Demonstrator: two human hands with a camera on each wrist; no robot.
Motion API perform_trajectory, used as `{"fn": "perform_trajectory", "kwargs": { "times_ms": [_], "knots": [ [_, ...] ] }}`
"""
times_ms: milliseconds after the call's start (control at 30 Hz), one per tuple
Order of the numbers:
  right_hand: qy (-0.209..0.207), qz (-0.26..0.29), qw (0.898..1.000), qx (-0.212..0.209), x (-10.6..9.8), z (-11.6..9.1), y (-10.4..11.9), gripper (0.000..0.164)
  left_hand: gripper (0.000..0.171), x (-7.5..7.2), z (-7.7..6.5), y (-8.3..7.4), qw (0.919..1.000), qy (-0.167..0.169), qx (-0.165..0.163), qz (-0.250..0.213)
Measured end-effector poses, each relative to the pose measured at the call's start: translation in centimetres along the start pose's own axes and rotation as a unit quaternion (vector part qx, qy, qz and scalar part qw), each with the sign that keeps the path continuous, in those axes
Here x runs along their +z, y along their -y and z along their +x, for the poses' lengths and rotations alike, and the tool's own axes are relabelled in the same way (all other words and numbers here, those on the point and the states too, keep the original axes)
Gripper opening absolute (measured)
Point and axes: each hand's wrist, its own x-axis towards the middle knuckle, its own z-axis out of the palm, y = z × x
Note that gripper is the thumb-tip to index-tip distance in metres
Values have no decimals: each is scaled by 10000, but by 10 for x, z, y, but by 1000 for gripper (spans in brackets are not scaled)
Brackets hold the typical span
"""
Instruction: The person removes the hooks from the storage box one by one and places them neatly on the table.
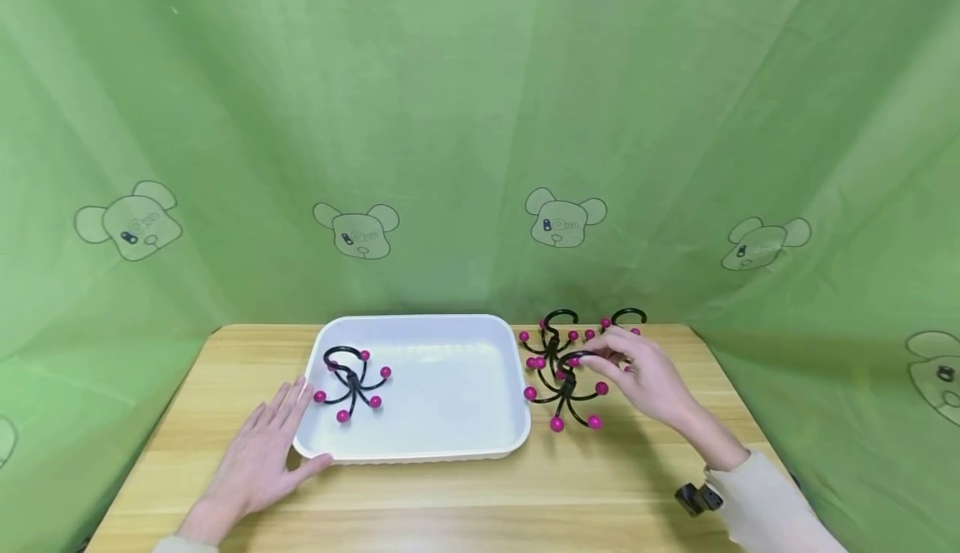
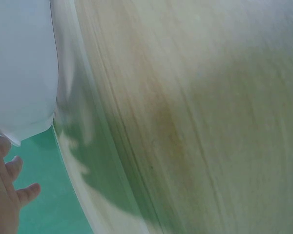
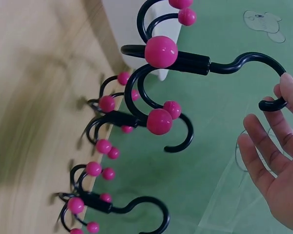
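My right hand [image 1: 637,370] pinches the top hook of a black multi-arm hanger hook [image 1: 567,385] with pink ball tips. In the right wrist view the held hanger hook [image 3: 190,62] hangs from thumb and fingertips, its arms off the table. Two similar hooks stand behind it, a nearer-left one [image 1: 553,343] and another [image 1: 628,316] partly hidden by my hand. My left hand [image 1: 258,453] lies with straight fingers against the left front corner of a white tray [image 1: 420,457]. One more hanger hook [image 1: 352,382] stands inside the tray's left part.
The wooden table [image 1: 450,503] runs up to a green curtain [image 1: 465,161] printed with bear heads, which also hangs along both sides. A small black device [image 1: 697,499] is worn at my right wrist.
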Motion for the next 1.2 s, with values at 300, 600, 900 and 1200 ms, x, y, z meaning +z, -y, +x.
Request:
{"fn": "perform_trajectory", "kwargs": {
  "times_ms": [300,600,900,1200],
  "knots": [
    [37,-82,10000,35,1,-13,-14,17,110,-2,0,-2,10000,-5,5,-17],
    [93,156,9998,108,20,-26,-35,18,110,-1,0,-2,10000,-21,4,23],
    [286,304,9981,457,35,-34,-45,15,110,0,0,-1,9999,-115,49,90],
    [181,448,9974,539,41,-34,-54,16,111,0,0,-1,9999,-88,15,109]
  ]
}}
